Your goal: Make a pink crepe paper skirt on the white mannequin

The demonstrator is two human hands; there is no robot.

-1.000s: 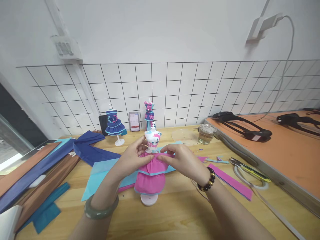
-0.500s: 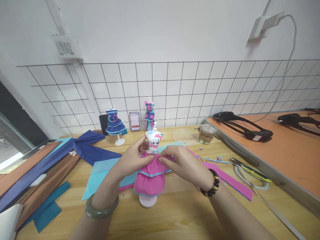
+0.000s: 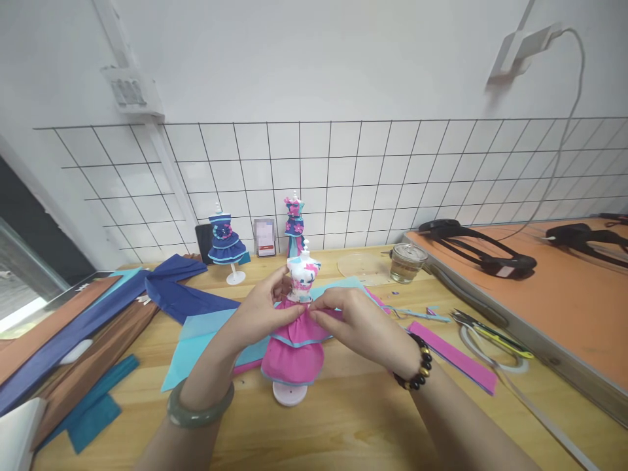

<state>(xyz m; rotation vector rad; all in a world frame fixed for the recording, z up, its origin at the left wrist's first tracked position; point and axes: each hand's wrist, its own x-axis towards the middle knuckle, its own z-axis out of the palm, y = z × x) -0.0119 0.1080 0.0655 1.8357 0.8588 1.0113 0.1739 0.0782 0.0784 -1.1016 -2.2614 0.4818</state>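
A miniature dress form (image 3: 303,276) with a white bodice smeared pink and blue stands upright on a round white base (image 3: 290,394). It wears a tiered pink skirt (image 3: 294,360) edged in light blue. My left hand (image 3: 262,304) is closed round the form's left side, its thumb pressing the skirt's upper tier at the waist; its other fingers go behind the form. With thumb and forefinger, my right hand (image 3: 350,320) pinches the pink fabric at the right of the waist. A green bangle is on my left wrist, a beaded bracelet on my right.
Behind stand a blue-dressed form (image 3: 226,239), a second dressed form (image 3: 294,226) and a phone (image 3: 265,237). Light blue fabric (image 3: 196,333) lies under my left arm. To the right are a pink strip (image 3: 451,356), scissors (image 3: 485,330), a glass jar (image 3: 408,263) and black headsets (image 3: 481,248) on an orange surface.
Both hands keep nearly the same hold at the waist. My right hand has shifted very slightly, and more wood shows beside the pink strip on the right.
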